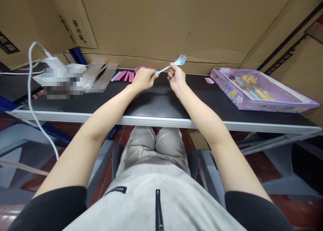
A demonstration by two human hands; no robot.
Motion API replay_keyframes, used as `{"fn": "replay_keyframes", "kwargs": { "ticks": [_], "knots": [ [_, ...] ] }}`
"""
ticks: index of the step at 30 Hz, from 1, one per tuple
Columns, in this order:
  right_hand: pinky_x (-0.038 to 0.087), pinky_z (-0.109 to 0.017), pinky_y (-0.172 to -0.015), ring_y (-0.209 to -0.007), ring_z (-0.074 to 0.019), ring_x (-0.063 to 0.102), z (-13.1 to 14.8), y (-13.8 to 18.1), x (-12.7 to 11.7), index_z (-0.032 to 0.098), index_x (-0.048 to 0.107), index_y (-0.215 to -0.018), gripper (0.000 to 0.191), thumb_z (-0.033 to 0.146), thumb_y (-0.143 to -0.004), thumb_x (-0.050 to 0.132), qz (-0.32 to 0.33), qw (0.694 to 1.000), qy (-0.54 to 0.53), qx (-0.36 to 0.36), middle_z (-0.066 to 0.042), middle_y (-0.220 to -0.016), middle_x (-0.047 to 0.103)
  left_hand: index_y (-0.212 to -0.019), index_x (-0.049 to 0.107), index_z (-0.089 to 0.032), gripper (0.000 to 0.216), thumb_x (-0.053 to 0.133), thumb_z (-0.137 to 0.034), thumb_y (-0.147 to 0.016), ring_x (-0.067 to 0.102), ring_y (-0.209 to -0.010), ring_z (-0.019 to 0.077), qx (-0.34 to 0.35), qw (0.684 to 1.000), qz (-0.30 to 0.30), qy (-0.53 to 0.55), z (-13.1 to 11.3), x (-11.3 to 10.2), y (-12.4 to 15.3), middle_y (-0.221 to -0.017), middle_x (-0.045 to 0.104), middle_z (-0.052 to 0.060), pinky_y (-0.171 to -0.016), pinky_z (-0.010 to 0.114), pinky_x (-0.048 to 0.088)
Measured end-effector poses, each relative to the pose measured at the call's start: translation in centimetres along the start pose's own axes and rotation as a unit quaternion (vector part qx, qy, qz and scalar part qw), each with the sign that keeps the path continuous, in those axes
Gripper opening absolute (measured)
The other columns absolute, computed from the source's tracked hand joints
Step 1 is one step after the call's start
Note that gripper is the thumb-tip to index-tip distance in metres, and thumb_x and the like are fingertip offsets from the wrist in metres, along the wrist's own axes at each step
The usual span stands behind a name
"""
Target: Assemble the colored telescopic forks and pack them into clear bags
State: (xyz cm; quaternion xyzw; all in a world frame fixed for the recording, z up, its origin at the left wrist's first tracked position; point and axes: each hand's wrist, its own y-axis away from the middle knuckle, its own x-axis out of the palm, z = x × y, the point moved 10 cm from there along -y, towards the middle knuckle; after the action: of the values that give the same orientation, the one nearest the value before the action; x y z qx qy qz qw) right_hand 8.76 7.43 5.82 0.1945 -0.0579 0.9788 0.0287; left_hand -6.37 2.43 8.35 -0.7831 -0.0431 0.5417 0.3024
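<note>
A blue back scratcher (164,69) with a metal shaft and a claw-shaped head is held above the black table by both hands. My left hand (144,79) is closed round its blue handle end. With pinched fingers, my right hand (177,77) grips the shaft just below the blue claw (180,60). Beside my left hand lie several pink handles (122,75) and a light-blue handle (115,76). Pink claw heads (137,69) show behind that hand, partly hidden by it.
At the right, a purple display box (264,105) contains yellow and blue back scratchers (252,86). A small pink card (209,80) lies near it. Clear plastic bags (101,78) and a white cable (29,86) are at the left. Cardboard (176,22) stands behind the table.
</note>
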Motion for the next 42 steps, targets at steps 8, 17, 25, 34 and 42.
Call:
{"fn": "replay_keyframes", "kwargs": {
  "ticks": [8, 17, 25, 34, 42],
  "knots": [
    [0.035, -0.025, -0.055, -0.054, -0.0079, 0.043, -0.6, 0.1, -0.5, 0.024, 0.041, -0.077, 0.057, 0.058, -0.093, 0.084, -0.011, 0.999, -0.012, 0.028, 0.009, -0.060, 0.036, -0.103, 0.075, -0.022, 0.029, 0.052, -0.039, -0.105, 0.069, -0.112, 0.0366, -0.007, 1.000, -0.011, -0.009, 0.8, -0.8, 0.0, -0.105, 0.079, 0.015, -0.099, 0.045, 0.048],
    [0.028, -0.021, -0.051, -0.050, -0.0035, 0.033, -0.6, 0.0, -0.2, 0.023, 0.041, -0.076, 0.058, 0.050, -0.088, 0.090, 0.008, 0.999, -0.031, 0.023, 0.011, -0.059, 0.033, -0.108, 0.074, -0.020, 0.027, 0.053, -0.037, -0.104, 0.070, -0.107, 0.0336, 0.026, 1.000, -0.001, -0.009, 1.6, 0.7, -0.5, -0.108, 0.079, 0.015, -0.092, 0.041, 0.048],
    [0.031, -0.022, -0.054, -0.052, -0.0042, 0.039, -1.2, -0.8, -0.2, 0.022, 0.046, -0.081, 0.053, 0.058, -0.092, 0.085, 0.016, 0.999, -0.042, 0.022, 0.009, -0.063, 0.041, -0.103, 0.070, -0.021, 0.023, 0.054, -0.037, -0.105, 0.068, -0.105, 0.0313, 0.024, 0.999, 0.001, 0.023, 2.0, 1.1, -0.7, -0.106, 0.077, 0.013, -0.093, 0.040, 0.047],
    [0.027, -0.020, -0.050, -0.049, -0.0029, 0.028, -0.8, 1.2, 0.3, 0.021, 0.041, -0.074, 0.049, 0.030, -0.098, 0.083, 0.000, 0.996, -0.060, 0.060, 0.012, -0.056, 0.035, -0.097, 0.067, -0.020, 0.026, 0.051, -0.038, -0.107, 0.065, -0.097, 0.0291, 0.007, 0.998, 0.022, 0.063, 2.0, 1.7, -0.7, -0.095, 0.072, 0.010, -0.090, 0.039, 0.046],
    [0.031, -0.021, -0.053, -0.052, -0.0044, 0.035, -1.0, 0.4, 0.5, 0.022, 0.046, -0.078, 0.050, 0.047, -0.093, 0.087, 0.026, 0.998, -0.036, 0.034, 0.010, -0.062, 0.041, -0.086, 0.062, -0.022, 0.023, 0.055, -0.036, -0.103, 0.062, -0.090, 0.0267, 0.000, 0.997, 0.005, 0.074, 2.9, 1.1, -0.8, -0.083, 0.066, 0.007, -0.087, 0.038, 0.047]
  ]
}}
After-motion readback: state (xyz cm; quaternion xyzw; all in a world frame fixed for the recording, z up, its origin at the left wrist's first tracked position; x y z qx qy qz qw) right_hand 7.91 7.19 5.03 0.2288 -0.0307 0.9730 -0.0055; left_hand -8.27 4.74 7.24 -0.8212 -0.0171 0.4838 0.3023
